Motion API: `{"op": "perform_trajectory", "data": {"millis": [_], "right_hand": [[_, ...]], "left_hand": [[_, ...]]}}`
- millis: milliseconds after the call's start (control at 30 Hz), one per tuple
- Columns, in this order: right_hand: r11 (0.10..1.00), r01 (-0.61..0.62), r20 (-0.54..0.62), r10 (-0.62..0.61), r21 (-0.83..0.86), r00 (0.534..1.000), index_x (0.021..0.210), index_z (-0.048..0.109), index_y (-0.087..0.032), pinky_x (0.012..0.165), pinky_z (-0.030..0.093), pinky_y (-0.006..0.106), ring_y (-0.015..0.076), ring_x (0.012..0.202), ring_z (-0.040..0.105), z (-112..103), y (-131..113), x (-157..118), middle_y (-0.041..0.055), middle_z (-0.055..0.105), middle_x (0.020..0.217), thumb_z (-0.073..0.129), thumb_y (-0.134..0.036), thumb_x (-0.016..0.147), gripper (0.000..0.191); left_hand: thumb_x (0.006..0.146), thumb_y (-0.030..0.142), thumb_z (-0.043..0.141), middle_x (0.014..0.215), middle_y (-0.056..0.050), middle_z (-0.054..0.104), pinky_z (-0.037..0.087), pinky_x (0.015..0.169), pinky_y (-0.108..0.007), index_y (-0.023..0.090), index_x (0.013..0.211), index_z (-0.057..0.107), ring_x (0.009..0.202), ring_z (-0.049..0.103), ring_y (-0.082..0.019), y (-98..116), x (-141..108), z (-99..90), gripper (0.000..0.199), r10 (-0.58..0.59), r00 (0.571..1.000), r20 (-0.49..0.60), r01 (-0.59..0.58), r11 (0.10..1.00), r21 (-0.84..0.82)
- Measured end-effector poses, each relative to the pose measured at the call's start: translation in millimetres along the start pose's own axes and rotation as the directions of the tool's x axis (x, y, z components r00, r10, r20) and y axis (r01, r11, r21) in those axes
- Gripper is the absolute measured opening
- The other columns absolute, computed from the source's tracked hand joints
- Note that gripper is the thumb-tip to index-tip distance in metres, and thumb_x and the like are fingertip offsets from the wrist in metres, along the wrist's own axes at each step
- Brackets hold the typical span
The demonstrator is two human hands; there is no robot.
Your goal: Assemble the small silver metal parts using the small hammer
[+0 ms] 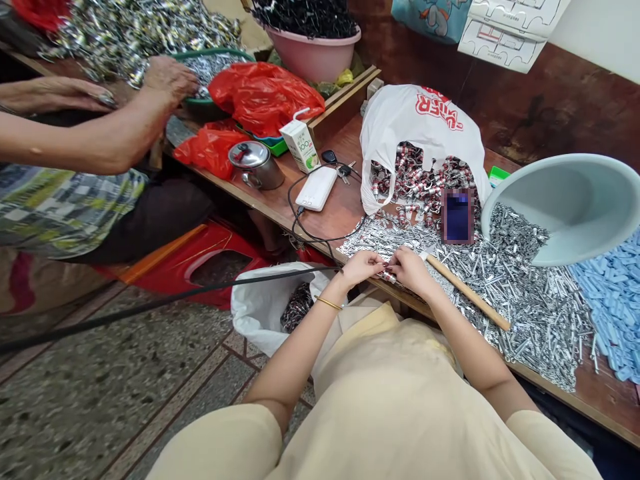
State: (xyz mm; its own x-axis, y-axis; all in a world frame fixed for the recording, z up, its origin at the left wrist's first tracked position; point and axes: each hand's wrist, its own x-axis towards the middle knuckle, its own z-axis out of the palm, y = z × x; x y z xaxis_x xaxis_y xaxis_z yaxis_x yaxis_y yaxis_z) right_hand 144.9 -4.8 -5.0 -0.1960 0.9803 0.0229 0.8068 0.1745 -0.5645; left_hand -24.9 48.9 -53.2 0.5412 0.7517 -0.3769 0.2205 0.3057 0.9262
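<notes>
At the table's front edge my left hand (363, 268) and my right hand (410, 272) meet, fingers pinched together on a small red-and-silver metal piece (387, 276). The fingers cover much of it, so its exact kind is hidden. Right beside my right hand lies a tool with a wooden handle (470, 293) and a pale blade-like end. Loose small silver metal parts (520, 320) spread around it. Behind my hands a white plastic bag (425, 120) gapes open, full of red-and-silver pieces (415, 175) like the one held.
A tilted grey-blue basin (585, 207) spills silver parts; light-blue strips (613, 307) lie at the right. A phone (458, 217), white power bank (317, 188) with cable, drink carton (301, 143) and metal cup (256, 165) stand nearby. Another person's arms (125, 127) work at left.
</notes>
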Motion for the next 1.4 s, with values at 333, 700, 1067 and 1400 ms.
{"op": "perform_trajectory", "data": {"millis": [333,700,1067,1400], "right_hand": [[0.815,-0.306,-0.149,0.268,-0.493,0.952,0.1,0.06,-0.015,0.078,0.043,0.038,0.0291,0.091,0.057,-56,61,-86,0.0151,0.065,0.097,0.057,-0.031,0.097,0.016],[0.954,-0.062,-0.022,0.058,-0.292,0.998,0.133,0.061,-0.026,0.066,0.047,0.03,0.0209,0.078,0.067,-65,25,-98,0.0079,0.072,0.101,0.039,-0.034,0.105,0.037],[0.906,0.04,-0.063,-0.073,-0.421,0.995,0.146,0.057,-0.029,0.066,0.044,0.027,0.0189,0.082,0.064,-41,13,-109,0.0078,0.072,0.1,0.041,-0.023,0.104,0.045],[0.894,0.063,0.023,-0.059,-0.443,0.998,0.146,0.057,-0.029,0.059,0.04,0.028,0.0183,0.071,0.062,-39,8,-107,0.006,0.07,0.088,0.041,-0.02,0.103,0.046]], "left_hand": [[0.074,0.027,0.063,0.067,-0.001,0.071,0.046,0.059,-0.022,0.016,0.075,0.07,0.064,0.064,-0.015,-5,-1,2.0,0.013,0.14,0.985,-0.105,-0.087,0.914,0.397],[0.073,0.022,0.06,0.067,-0.001,0.069,0.043,0.058,-0.022,0.016,0.072,0.068,0.063,0.06,-0.014,4,-8,6.5,0.01,0.184,0.977,-0.103,-0.122,0.892,0.436],[0.074,0.019,0.061,0.065,-0.001,0.066,0.04,0.057,-0.022,0.015,0.069,0.067,0.062,0.058,-0.014,13,-13,8.8,0.009,0.187,0.976,-0.112,-0.118,0.884,0.452],[0.076,0.024,0.062,0.074,-0.004,0.074,0.051,0.065,-0.024,0.014,0.079,0.074,0.069,0.067,-0.016,-4,-9,3.1,0.016,0.103,0.994,-0.042,-0.095,0.981,0.168]]}}
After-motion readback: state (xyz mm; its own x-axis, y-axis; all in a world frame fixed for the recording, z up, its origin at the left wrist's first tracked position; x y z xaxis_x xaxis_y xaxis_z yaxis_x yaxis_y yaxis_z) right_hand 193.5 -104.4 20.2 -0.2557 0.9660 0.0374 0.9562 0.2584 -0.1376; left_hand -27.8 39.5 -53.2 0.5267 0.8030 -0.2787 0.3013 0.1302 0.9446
